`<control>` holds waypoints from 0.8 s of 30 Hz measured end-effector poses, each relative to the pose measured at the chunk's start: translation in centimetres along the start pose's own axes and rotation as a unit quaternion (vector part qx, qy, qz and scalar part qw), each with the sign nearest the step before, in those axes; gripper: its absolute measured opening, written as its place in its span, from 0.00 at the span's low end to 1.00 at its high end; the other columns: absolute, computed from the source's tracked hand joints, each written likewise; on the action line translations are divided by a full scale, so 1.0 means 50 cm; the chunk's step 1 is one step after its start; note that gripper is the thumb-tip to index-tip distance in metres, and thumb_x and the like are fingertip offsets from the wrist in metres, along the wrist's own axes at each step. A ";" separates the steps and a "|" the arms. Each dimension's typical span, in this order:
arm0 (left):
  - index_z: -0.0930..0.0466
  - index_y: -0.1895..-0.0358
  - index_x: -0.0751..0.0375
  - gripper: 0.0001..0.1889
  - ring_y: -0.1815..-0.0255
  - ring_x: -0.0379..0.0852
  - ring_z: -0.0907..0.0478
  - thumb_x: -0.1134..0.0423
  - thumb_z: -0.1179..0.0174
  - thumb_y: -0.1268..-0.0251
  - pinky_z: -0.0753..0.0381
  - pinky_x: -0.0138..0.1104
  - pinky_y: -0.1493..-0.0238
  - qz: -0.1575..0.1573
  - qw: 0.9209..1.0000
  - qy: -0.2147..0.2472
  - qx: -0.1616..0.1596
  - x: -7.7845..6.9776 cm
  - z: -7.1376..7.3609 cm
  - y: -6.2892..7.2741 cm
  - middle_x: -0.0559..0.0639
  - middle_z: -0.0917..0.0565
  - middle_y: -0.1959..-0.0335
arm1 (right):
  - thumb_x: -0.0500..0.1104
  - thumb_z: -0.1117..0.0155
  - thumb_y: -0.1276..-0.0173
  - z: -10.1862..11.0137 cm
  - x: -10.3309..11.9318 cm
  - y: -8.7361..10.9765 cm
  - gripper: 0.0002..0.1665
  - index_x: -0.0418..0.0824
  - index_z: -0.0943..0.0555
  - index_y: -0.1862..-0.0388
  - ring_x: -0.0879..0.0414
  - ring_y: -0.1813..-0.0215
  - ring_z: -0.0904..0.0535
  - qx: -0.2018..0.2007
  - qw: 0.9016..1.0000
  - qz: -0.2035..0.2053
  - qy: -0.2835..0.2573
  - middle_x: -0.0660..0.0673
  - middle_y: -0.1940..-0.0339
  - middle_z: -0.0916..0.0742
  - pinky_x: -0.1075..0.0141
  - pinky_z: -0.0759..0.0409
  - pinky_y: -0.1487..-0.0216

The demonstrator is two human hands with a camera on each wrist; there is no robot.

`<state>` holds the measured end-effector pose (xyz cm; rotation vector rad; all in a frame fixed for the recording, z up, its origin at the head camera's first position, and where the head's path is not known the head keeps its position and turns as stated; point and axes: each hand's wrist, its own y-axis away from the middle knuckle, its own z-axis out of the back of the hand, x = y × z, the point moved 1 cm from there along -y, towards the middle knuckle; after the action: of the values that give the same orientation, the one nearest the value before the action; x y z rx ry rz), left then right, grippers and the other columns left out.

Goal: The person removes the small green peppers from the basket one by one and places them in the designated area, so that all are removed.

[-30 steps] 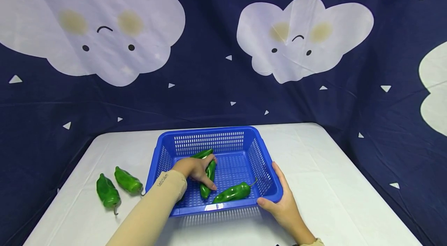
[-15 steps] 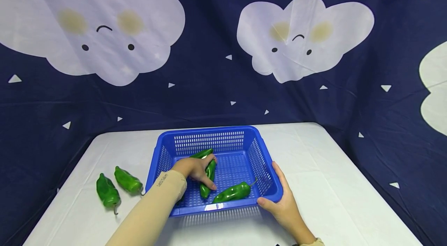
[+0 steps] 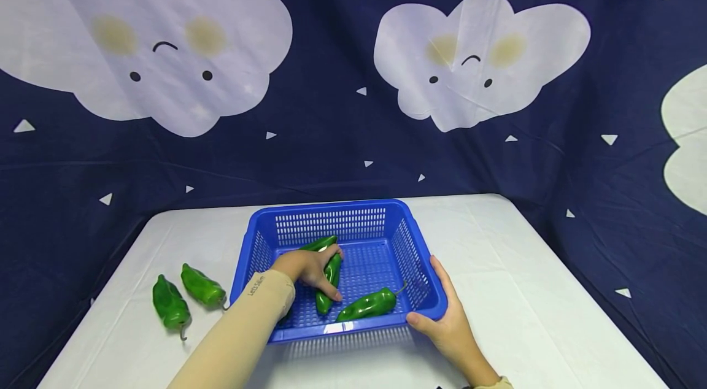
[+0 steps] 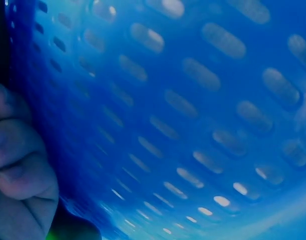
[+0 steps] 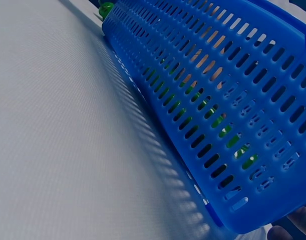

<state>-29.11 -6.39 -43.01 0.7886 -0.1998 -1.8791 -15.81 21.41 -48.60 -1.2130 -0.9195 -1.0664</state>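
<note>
A blue slotted plastic basket [image 3: 331,205] holds several glossy green peppers. Inside it, my left hand [image 3: 312,267] grips one green pepper [image 3: 324,303], the thumb on its near side and the fingers over its far end. Another pepper [image 3: 320,243] lies just behind that hand, and one with a thin stem [image 3: 369,305] is by the near wall. The forearm hides part of the basket's left side. My right hand [image 3: 450,324] holds the basket's near right corner, thumb at the front rim, fingers along the side. In the left wrist view, curled fingertips [image 4: 22,175] show beside the basket wall.
Two more green peppers, one nearer the edge [image 3: 170,303] and one closer to the basket [image 3: 203,286], lie on the white-covered table [image 3: 513,278] at left. A dark blue cloth with clouds [image 3: 331,150] hangs behind the table.
</note>
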 end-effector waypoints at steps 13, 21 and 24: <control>0.37 0.39 0.36 0.42 0.51 0.49 0.26 0.43 0.21 0.59 0.24 0.48 0.43 -0.003 1.000 -0.001 -0.008 0.000 -0.002 0.003 0.49 0.26 0.54 | 0.33 0.24 0.47 -0.002 0.004 0.000 0.66 0.50 0.54 0.18 0.62 0.33 0.27 -0.003 1.000 -0.008 0.003 0.34 0.22 0.39 0.72 0.24 0.40; 0.37 0.39 0.35 0.42 0.51 0.49 0.26 0.43 0.21 0.59 0.24 0.48 0.44 -0.003 1.000 -0.005 -0.007 -0.001 0.001 0.004 0.50 0.26 0.53 | 0.32 0.24 0.47 -0.002 0.005 0.002 0.66 0.55 0.53 0.18 0.63 0.33 0.27 -0.002 1.000 -0.004 0.001 0.33 0.22 0.39 0.72 0.24 0.39; 0.37 0.38 0.35 0.42 0.51 0.49 0.27 0.43 0.21 0.59 0.24 0.48 0.44 -0.006 1.000 -0.006 -0.006 -0.002 0.002 0.005 0.50 0.26 0.54 | 0.32 0.24 0.46 -0.002 0.005 0.001 0.66 0.55 0.53 0.18 0.63 0.33 0.28 0.001 1.000 -0.003 0.001 0.33 0.22 0.39 0.72 0.24 0.39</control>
<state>-28.96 -6.44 -42.80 0.7715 -0.1912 -1.8949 -15.69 21.27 -48.39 -1.2088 -0.9228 -1.0701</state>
